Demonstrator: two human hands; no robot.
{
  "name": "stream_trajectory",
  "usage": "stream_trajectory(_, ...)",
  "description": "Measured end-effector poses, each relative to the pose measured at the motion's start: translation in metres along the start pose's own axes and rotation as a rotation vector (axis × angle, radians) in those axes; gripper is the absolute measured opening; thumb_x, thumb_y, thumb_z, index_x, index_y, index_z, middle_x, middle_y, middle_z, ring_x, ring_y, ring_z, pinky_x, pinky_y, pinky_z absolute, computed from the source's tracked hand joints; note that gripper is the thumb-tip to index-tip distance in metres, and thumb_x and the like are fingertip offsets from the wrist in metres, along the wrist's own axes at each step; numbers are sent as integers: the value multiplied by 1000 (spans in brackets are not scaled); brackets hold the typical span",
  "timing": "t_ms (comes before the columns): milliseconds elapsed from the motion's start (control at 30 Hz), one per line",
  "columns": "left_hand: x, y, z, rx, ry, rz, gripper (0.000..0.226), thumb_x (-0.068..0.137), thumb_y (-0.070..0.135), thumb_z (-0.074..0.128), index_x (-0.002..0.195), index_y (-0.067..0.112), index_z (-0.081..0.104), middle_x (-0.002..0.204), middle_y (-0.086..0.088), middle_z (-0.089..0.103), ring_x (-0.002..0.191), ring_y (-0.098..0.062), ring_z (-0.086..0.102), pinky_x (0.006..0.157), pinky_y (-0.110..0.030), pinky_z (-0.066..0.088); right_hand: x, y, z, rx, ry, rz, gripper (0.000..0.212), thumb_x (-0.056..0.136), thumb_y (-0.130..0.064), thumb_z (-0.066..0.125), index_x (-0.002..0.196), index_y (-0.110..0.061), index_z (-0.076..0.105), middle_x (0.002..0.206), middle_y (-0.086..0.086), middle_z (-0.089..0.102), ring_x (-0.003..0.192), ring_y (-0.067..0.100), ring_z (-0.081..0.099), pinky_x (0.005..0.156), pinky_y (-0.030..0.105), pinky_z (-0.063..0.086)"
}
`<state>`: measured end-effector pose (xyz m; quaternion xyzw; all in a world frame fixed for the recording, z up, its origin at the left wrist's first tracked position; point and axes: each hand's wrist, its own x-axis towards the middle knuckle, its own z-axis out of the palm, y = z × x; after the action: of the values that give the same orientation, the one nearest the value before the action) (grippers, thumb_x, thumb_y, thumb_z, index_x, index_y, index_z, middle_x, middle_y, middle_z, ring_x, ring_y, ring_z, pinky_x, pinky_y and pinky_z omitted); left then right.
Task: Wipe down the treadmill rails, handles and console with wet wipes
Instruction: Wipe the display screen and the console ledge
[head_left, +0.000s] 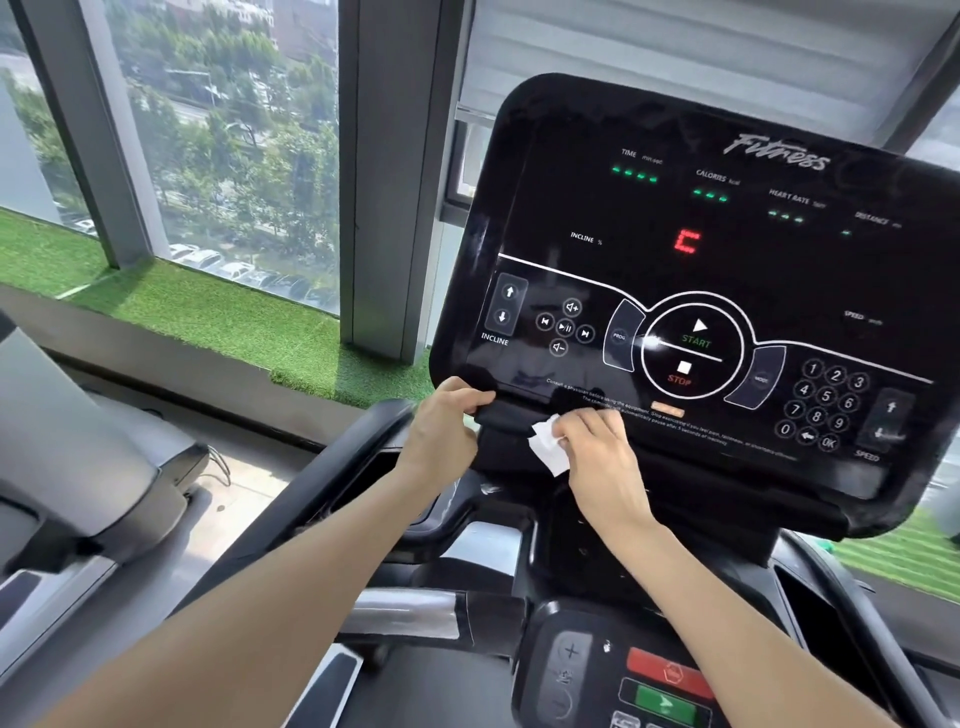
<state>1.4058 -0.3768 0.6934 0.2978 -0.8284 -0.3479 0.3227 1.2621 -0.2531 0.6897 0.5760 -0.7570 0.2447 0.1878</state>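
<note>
The black treadmill console (691, 291) fills the upper right, tilted, with lit green dashes, a red "C", START and STOP markings and a number pad. My left hand (441, 431) grips the console's lower left edge, fingers curled over the lip. My right hand (597, 462) pinches a crumpled white wet wipe (548, 441) and holds it against the console's bottom ledge, just right of the left hand. Below, the silver crossbar handle (410, 610) and the black left handrail (332, 483) run under my forearms.
A lower control panel with a red and a green button (665, 691) sits at the bottom. A neighbouring grey treadmill (78, 457) stands at the left. Artificial grass (218, 312) lines the sill under tall windows; a grey pillar (395, 171) rises behind the console.
</note>
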Motion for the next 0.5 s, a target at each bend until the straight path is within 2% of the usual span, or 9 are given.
stream_trajectory(133,1,1,2,-1,21,-11,56,75,-22,44,120,6,63,96,3,51,90,-10,51,77,1,34,4,-4,-5,44,40,65,20,69,14,65,72,-5,60,66,0,60,77,24,52,48,32,44)
stream_trajectory(333,1,2,3,16,28,-20,57,75,-22,44,121,6,63,96,3,50,90,-10,51,75,2,33,0,-7,-12,-110,70,-62,9,61,4,57,64,-4,60,54,-1,54,63,21,53,37,25,37)
stream_trajectory(400,1,3,3,15,30,-25,57,75,-22,44,121,6,63,96,3,50,90,-10,51,76,1,33,-1,-7,-14,-100,101,-99,10,67,2,55,64,-5,61,56,-1,56,64,22,54,40,25,40)
stream_trajectory(500,0,4,2,28,31,-16,56,77,-22,43,121,6,63,96,4,49,90,-10,50,78,-6,34,-8,-10,-18,-4,50,-126,12,75,4,63,77,-8,63,70,-2,60,76,22,55,61,30,47)
